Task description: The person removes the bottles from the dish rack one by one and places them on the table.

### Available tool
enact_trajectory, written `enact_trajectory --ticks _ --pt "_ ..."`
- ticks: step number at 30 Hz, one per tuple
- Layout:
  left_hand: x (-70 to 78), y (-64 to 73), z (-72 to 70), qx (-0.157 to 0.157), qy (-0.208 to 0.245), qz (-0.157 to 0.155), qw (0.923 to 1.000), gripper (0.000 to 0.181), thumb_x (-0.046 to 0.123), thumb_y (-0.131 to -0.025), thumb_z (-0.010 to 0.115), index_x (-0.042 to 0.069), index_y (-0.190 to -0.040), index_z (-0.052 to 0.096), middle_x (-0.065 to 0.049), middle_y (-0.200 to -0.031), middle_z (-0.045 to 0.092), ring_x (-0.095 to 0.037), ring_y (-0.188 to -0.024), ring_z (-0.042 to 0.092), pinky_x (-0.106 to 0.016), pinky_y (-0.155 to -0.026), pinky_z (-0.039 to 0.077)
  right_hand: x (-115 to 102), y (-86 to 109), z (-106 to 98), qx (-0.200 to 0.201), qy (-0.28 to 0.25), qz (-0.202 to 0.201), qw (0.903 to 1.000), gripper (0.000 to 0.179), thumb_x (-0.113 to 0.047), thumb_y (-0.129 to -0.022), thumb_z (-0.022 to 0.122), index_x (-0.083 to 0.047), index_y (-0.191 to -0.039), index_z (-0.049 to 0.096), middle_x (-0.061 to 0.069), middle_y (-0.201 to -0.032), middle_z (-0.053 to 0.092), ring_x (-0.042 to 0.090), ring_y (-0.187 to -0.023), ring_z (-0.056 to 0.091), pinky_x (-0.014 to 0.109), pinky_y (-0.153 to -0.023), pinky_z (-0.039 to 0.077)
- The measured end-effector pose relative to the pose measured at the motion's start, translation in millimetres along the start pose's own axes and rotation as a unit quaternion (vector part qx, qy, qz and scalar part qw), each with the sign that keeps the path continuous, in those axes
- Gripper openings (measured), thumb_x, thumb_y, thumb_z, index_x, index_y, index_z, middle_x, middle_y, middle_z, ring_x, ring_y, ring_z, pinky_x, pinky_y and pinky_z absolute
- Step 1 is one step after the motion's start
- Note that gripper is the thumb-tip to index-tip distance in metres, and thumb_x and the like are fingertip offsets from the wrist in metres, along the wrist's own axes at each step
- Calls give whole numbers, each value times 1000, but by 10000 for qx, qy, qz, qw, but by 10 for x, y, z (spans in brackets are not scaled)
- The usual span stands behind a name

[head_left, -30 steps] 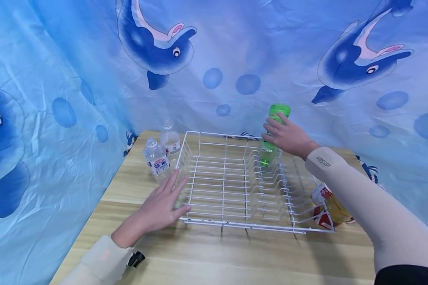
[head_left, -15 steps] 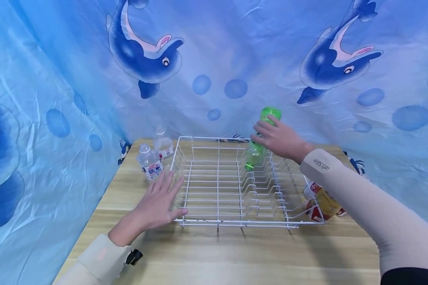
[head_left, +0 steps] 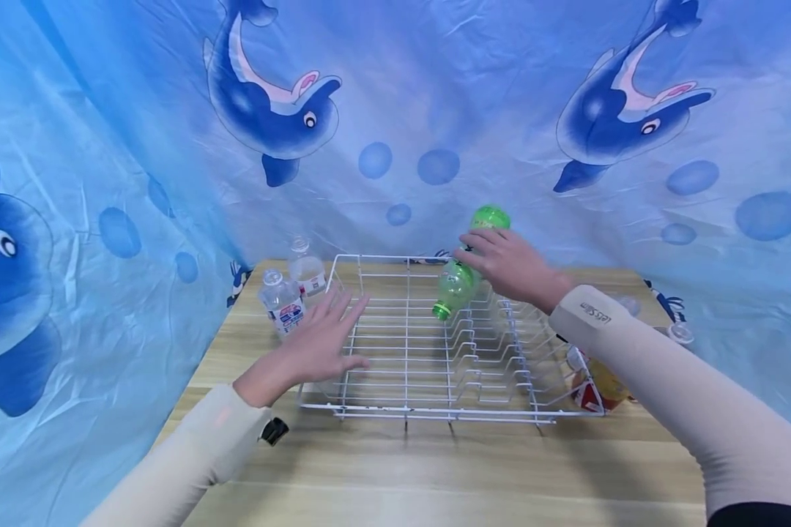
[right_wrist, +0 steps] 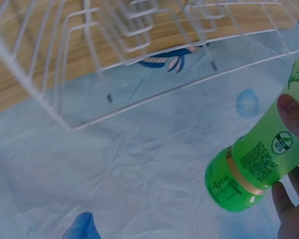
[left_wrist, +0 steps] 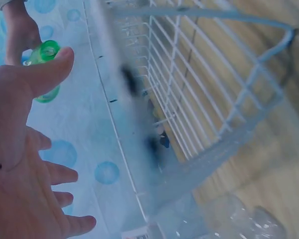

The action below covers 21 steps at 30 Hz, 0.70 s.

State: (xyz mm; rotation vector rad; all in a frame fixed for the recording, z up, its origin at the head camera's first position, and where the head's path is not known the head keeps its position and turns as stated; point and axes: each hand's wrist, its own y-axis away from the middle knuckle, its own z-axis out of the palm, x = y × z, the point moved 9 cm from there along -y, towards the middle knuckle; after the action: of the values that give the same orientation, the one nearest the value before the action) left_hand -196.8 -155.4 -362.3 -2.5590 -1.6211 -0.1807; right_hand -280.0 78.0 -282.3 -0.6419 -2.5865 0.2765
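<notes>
My right hand (head_left: 515, 268) grips a green plastic bottle (head_left: 457, 283) round its middle. The bottle slants with its green cap down and to the left, over the back part of a white wire dish rack (head_left: 435, 411). In the right wrist view the thumb lies across the label of the bottle (right_wrist: 263, 155), and its base points away from the rack. My left hand (head_left: 319, 342) is spread over the rack's left side and holds nothing. The left wrist view shows this hand (left_wrist: 25, 149) with fingers apart beside the rack's rim.
Two clear plastic bottles, one with a blue-and-red label (head_left: 283, 301) and one behind it (head_left: 308, 274), stand left of the rack. A yellow-and-red package (head_left: 608, 386) lies at its right, near a clear bottle (head_left: 680, 334) partly behind my sleeve. A blue dolphin-print curtain (head_left: 422, 88) hangs behind the table.
The green bottle, still in my right hand, has moved left and tipped from nearly upright to a slant, cap down. My left hand has lifted from the rack's left edge and shifted right.
</notes>
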Motion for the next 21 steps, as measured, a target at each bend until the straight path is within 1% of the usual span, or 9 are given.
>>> enact_trajectory --ticks 3,5,7,9,11,14,17,21 --pt "67 -170 -62 62 19 94 9999 110 63 -86 69 18 -164 4 -16 -168 6 -37 -153 -7 -58 -121 6 -42 -33 -61 290 -249 90 9992 68 -6 -74 88 -9 -136 62 19 -138 58 39 -126 53 54 -99 50" --pt "114 -273 -102 122 81 181 9997 111 60 -86 71 17 -164 5 -16 -167 9 -37 -153 -4 -57 -122 7 -85 -57 -108 513 -475 100 9975 65 -5 -73 88 -8 -133 63 19 -134 60 38 -122 56 53 -96 52" --pt "153 -367 -133 119 242 237 9994 113 58 -85 74 16 -164 5 -16 -167 11 -38 -153 -1 -57 -121 7 -128 -74 -149 676 -751 134 9948 66 -4 -71 90 -7 -132 64 18 -131 61 37 -120 56 52 -96 52" --pt "184 -456 -161 101 493 269 9984 115 55 -83 77 14 -164 6 -15 -167 11 -40 -153 1 -58 -121 7 -159 -87 -174 761 -1106 224 9907 68 -3 -70 91 -6 -132 63 17 -130 62 36 -121 56 51 -100 49" --pt "207 -537 -185 67 758 284 9967 117 53 -82 79 15 -164 4 -14 -167 12 -40 -153 3 -59 -121 8 -178 -99 -196 805 -1495 377 9848 69 -3 -71 91 -5 -134 61 15 -131 61 35 -123 54 49 -105 46" --pt "241 -645 -222 77 1089 350 9934 119 47 -81 82 15 -164 4 -14 -167 14 -41 -152 6 -60 -120 12 -195 -119 -193 780 -2011 625 9744 71 -5 -71 92 -6 -135 60 13 -133 61 33 -124 53 47 -107 44" --pt "266 -726 -249 134 1257 376 9913 119 41 -79 86 15 -164 5 -14 -167 18 -42 -152 9 -61 -119 16 -212 -126 -184 730 -2361 823 9655 70 -6 -72 91 -6 -135 59 13 -134 60 33 -124 53 47 -107 43" --pt "301 -799 -259 165 1263 368 9912 117 37 -79 87 15 -164 9 -12 -166 20 -41 -151 12 -62 -118 19 -214 -103 -159 663 -2564 1075 9583 72 -6 -73 90 -3 -137 58 15 -137 59 34 -126 52 49 -109 41"
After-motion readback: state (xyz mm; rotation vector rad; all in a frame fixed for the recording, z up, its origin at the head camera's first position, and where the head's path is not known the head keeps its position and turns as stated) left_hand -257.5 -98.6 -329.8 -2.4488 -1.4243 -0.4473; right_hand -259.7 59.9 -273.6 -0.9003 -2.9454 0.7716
